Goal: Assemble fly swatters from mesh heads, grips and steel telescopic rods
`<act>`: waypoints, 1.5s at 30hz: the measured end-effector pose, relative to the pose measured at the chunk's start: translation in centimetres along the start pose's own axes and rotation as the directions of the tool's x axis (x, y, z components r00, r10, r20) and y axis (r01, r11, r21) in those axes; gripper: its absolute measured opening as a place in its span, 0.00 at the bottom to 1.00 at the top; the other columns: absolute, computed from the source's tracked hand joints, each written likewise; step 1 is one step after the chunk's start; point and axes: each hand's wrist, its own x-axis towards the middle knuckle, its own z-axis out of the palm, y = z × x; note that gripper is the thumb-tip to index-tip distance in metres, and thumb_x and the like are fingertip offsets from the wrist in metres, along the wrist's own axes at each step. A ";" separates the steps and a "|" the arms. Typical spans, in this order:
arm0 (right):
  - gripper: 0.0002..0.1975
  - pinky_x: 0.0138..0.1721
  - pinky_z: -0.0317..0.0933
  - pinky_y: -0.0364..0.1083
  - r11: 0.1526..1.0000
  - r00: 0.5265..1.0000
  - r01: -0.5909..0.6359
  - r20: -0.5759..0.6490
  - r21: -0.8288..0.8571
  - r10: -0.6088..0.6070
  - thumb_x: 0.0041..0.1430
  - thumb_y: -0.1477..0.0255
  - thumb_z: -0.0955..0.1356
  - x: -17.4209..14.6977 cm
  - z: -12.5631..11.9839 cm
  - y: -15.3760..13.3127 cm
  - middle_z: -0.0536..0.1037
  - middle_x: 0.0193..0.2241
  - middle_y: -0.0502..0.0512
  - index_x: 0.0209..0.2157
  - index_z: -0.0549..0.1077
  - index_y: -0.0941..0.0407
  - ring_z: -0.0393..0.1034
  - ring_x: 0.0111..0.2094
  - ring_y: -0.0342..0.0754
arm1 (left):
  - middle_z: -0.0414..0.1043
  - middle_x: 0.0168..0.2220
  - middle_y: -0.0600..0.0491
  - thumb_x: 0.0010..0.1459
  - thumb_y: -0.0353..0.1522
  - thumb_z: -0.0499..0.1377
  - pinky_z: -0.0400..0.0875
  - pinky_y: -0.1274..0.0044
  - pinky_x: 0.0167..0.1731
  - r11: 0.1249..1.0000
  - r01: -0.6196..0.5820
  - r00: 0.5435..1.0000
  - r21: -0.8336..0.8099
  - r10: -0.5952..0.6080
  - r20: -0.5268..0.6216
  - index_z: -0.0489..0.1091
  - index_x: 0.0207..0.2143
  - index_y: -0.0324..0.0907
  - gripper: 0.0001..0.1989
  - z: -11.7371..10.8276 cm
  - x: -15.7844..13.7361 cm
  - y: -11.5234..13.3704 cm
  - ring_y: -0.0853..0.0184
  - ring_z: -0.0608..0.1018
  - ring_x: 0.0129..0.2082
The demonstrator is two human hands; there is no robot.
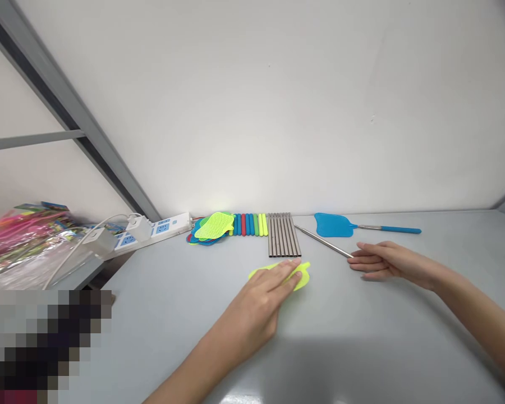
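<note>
A pale grey table (160, 314) carries everything, running back to a white wall. Over it, the person's left hand (263, 294) lies palm down, fingers stretched flat and close together; its thumb is hidden, so whether it pinches anything cannot be told. The right hand (389, 261) is spread, fingers straight and slightly apart, pinching nothing that shows. Beyond it, near the wall, a blue fly swatter with a metal shaft and long blue handle (368, 227) lies lengthwise from left to right. Under the left fingers sits a yellow-green plastic swatter head (303, 275), partly covered, its short stub pointing right and slightly away from the person. Along the back, left of the blue swatter, come a pile of coloured mesh swatter heads (214, 226), a close row of slim metal tubes (283, 235) and a row of coloured grips (249, 224). One single silver metal rod (325, 242) lies apart on the diagonal: its far end is just beside the tubes, its near end at the right fingertips, touching or nearly so. It lies leftward and ahead of the right hand, clearly the nearer one; from the left hand it is rightward and farther out, well past the stub.
</note>
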 end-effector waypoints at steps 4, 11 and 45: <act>0.20 0.32 0.70 0.46 0.988 0.985 -0.024 -0.175 -0.152 -0.002 0.45 0.59 0.68 0.8 -2.8 0.3 0.74 0.36 0.69 0.32 0.72 0.63 0.71 0.36 0.56 | 0.50 0.58 0.50 0.50 0.17 0.44 0.61 0.67 0.48 0.997 0.006 0.992 -0.073 0.004 0.129 0.51 0.55 0.46 0.30 0.5 -0.3 1.4 0.64 0.56 0.56; 0.20 0.21 0.61 0.42 0.876 0.921 0.004 -0.339 -0.483 -0.191 0.47 0.56 0.65 1.8 -5.8 1.3 0.72 0.19 0.59 0.24 0.73 0.61 0.64 0.18 0.43 | 0.46 0.59 0.51 0.54 0.23 0.46 0.55 0.63 0.52 0.994 0.051 0.961 -0.097 -0.023 0.276 0.51 0.55 0.47 0.26 1.1 -0.9 1.2 0.62 0.50 0.58; 0.22 0.26 0.52 0.42 0.743 0.940 0.299 0.051 -0.599 -0.338 0.55 0.54 0.54 1.5 0.3 1.7 0.66 0.23 0.50 0.24 0.64 0.56 0.56 0.22 0.42 | 0.45 0.52 0.51 0.40 0.46 0.59 0.63 0.60 0.41 0.885 0.447 0.863 -0.131 -0.388 0.322 0.36 0.56 0.63 0.44 2.0 -0.3 -1.1 0.52 0.56 0.49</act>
